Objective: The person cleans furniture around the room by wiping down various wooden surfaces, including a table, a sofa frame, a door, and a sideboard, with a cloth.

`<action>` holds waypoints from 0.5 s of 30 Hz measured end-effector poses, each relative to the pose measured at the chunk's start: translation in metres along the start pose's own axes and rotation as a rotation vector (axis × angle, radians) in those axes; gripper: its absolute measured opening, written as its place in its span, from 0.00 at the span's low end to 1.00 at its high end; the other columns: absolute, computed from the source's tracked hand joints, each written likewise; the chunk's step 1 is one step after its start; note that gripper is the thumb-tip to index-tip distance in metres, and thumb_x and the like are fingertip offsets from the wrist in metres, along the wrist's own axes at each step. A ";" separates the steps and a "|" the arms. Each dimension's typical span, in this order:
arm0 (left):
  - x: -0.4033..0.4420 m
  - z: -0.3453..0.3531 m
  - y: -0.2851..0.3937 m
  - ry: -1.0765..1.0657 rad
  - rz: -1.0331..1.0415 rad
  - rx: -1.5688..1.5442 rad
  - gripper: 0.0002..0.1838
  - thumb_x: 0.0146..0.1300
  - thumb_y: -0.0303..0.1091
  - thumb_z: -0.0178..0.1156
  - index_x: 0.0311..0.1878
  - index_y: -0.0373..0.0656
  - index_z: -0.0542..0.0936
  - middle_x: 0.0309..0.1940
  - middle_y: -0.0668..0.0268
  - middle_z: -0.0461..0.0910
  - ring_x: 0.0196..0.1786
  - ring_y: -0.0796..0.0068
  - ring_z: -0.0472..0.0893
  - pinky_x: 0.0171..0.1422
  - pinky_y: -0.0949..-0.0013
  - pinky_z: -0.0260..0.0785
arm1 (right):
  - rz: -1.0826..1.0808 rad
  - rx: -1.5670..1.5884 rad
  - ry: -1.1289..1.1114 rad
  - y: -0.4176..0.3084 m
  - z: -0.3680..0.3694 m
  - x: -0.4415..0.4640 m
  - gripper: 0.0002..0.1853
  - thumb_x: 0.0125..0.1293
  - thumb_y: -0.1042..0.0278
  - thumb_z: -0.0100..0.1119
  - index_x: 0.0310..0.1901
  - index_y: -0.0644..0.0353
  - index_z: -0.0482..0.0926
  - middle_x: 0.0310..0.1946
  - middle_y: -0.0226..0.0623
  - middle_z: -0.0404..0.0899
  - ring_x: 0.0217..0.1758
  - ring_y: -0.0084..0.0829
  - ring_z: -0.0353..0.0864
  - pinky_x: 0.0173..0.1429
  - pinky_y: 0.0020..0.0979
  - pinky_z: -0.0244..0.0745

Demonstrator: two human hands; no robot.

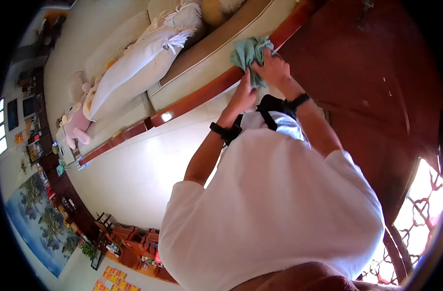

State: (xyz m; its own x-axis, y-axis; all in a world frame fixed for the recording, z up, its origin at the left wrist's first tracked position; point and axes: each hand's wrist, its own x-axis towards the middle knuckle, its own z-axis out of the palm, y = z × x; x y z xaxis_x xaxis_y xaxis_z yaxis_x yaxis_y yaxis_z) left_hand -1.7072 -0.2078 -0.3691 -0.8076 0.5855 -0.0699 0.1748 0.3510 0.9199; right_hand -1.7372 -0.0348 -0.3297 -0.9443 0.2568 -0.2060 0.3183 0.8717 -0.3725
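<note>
- Nearest, the person's white shirt (279, 208) fills the lower middle, with both arms stretched forward and a dark band on each wrist.
- The left hand (242, 99) is at the near edge of the green cloth (245, 51), its thumb against the fabric; the other fingers are hidden, so I cannot tell whether that grip is closed on it.
- The right hand (275, 72) has its grip closed on the cloth, folds bunched between thumb and forefinger.
- The cloth lies crumpled over the reddish wooden rail (197, 103) along the sofa's front edge, covering a short stretch of it.
- The step in hand appears to be working the cloth against the rail with both hands; as a judgement, the next move calls for firm, even contact with the wood and the loose folds gathered in.
- Just beyond the rail is the beige sofa (182, 86), bearing a white fringed cushion (134, 72).
- Farther along the sofa sits a pink plush toy (77, 121).
- Farthest, a landscape picture (35, 218) hangs on the wall.
</note>
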 end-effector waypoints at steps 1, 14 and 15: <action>-0.001 -0.004 -0.001 -0.003 -0.005 0.005 0.44 0.64 0.24 0.57 0.78 0.34 0.43 0.70 0.36 0.59 0.71 0.43 0.64 0.70 0.58 0.62 | -0.063 -0.055 0.064 0.008 0.003 0.009 0.35 0.61 0.36 0.57 0.56 0.60 0.66 0.40 0.58 0.83 0.43 0.56 0.84 0.45 0.53 0.79; 0.058 0.004 0.051 0.004 0.103 0.680 0.38 0.52 0.20 0.56 0.71 0.35 0.62 0.58 0.44 0.70 0.61 0.41 0.69 0.66 0.49 0.64 | -0.142 -0.075 -0.134 0.035 -0.011 0.044 0.23 0.61 0.43 0.59 0.44 0.56 0.83 0.41 0.45 0.85 0.48 0.47 0.85 0.51 0.47 0.79; 0.055 0.006 0.054 -0.017 0.134 0.691 0.38 0.52 0.20 0.56 0.71 0.35 0.62 0.58 0.44 0.70 0.61 0.41 0.69 0.66 0.49 0.64 | -0.133 -0.057 -0.128 0.044 -0.014 0.040 0.23 0.59 0.42 0.61 0.42 0.56 0.84 0.39 0.44 0.86 0.48 0.46 0.85 0.51 0.45 0.78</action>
State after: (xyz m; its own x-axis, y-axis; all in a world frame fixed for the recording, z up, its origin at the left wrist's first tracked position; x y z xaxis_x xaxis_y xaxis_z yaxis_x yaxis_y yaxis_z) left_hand -1.7389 -0.1524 -0.3258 -0.7462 0.6655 0.0161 0.5945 0.6553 0.4660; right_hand -1.7620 0.0194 -0.3411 -0.9581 0.0858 -0.2731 0.1828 0.9176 -0.3530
